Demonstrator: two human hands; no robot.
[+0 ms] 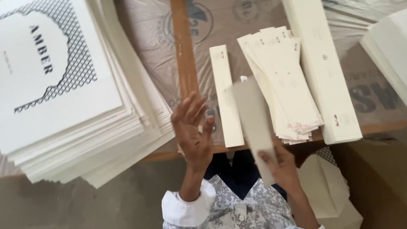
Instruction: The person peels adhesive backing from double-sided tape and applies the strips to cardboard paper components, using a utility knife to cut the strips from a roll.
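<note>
The left hand (pixel 194 129) is raised, palm showing, fingers spread loosely and holding nothing. Just beside it, the right hand (pixel 283 167) pinches the lower end of a blurred grey card strip (pixel 253 123), which tilts upward between the two hands. Behind the strip lies a narrow cream strip (pixel 225 95) flat on the plastic-covered table (pixel 148 51). Beyond the right hand rests a fanned pile of cream strips (pixel 283 80), with a long white folded box (pixel 324 68) just past it. Well to the left of the left hand sits a tall stack of printed white sheets (pixel 72 114).
</note>
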